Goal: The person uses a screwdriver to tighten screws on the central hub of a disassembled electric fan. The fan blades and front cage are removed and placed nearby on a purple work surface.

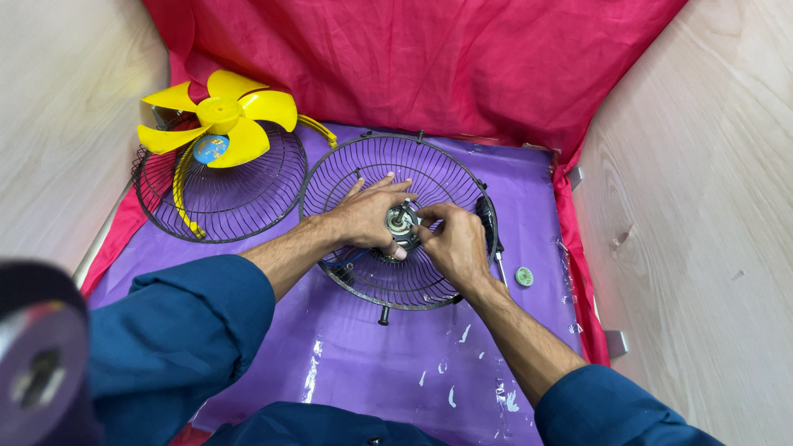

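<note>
left hand [363,216] fingers spread on grille [396,285] | right hand [453,242] pinched motor hub [401,221] mid-counter | near counter edge open | yellow blade [219,120] at far-left corner

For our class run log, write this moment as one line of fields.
left hand: resting on rear fan guard beside motor hub | right hand: fingertips at motor hub | yellow fan blade: on front guard, left | surface: purple sheet
</note>
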